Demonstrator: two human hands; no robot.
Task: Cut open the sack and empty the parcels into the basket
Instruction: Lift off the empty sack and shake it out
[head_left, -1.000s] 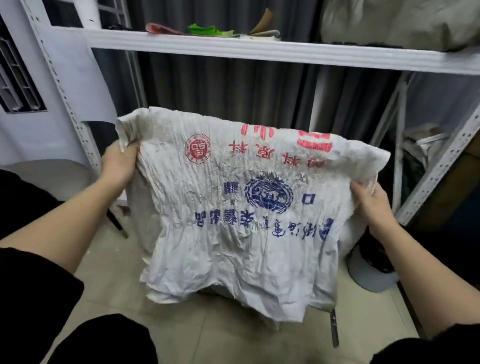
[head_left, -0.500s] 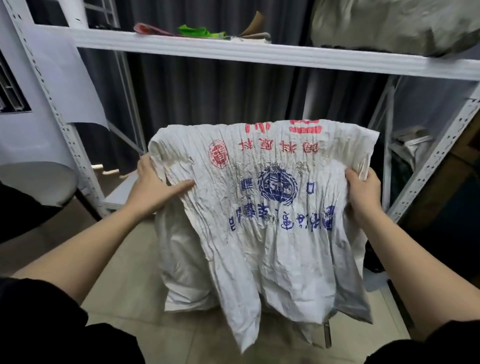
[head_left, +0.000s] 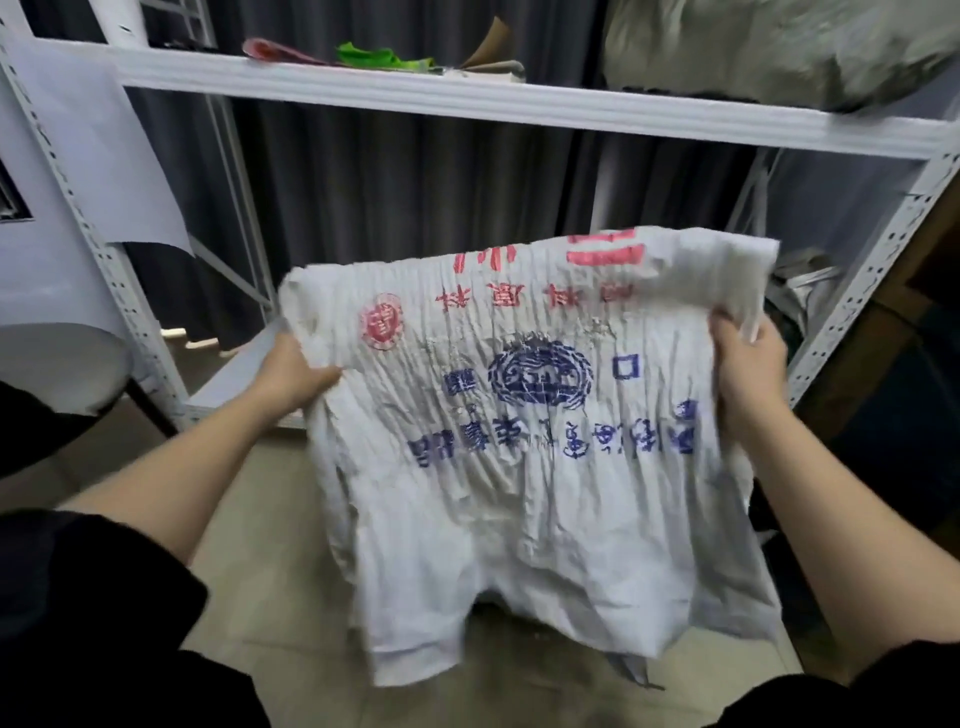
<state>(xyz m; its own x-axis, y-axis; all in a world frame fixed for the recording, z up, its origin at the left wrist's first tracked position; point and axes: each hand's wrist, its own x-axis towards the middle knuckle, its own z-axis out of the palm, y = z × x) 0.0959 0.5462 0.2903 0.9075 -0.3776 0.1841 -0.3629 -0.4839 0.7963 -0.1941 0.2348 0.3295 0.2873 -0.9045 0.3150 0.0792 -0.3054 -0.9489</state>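
Note:
A crumpled white woven sack (head_left: 519, 467) with red and blue print hangs upside down in front of me, limp and flat. My left hand (head_left: 291, 374) grips its upper left edge. My right hand (head_left: 748, 369) grips the upper right corner. The sack's lower edge dangles above the tiled floor. No parcels or basket show; whatever is below the sack is hidden behind it.
A white metal shelving rack (head_left: 519, 111) stands behind the sack, its upper shelf carrying a grey bundle (head_left: 769, 47) and flat coloured items (head_left: 384, 54). Dark curtains (head_left: 405, 208) hang behind. A round white seat (head_left: 57, 364) is at the left. Beige tiled floor (head_left: 270, 530) lies below.
Both hands have shifted the sack rightward and re-gripped it; the left hand moved inward along the top edge, and the sack now hangs narrower and looser than a second ago.

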